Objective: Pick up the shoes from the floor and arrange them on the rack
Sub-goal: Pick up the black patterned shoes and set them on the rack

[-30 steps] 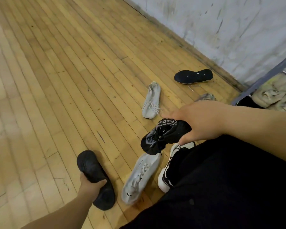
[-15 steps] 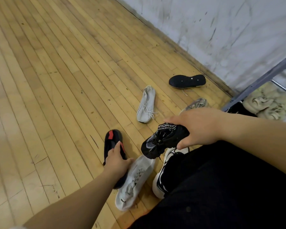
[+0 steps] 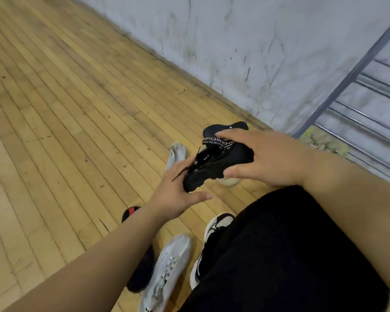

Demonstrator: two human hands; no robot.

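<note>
A pale plank floor (image 3: 65,109) meets a scuffed white wall (image 3: 257,52), and a metal rack (image 3: 358,86) stands beyond the right hand (image 3: 268,158). That hand grips the heel end of a black sneaker (image 3: 214,167), held off the floor between both hands. Its long axis slants down to the toe, which rests against the left hand (image 3: 173,190), whose thumb is straight.

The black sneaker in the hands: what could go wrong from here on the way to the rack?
The right hand grips the black sneaker only at its heel end, and the left hand just touches the toe, so it may slip. Its loose lace hangs and could snag.
</note>
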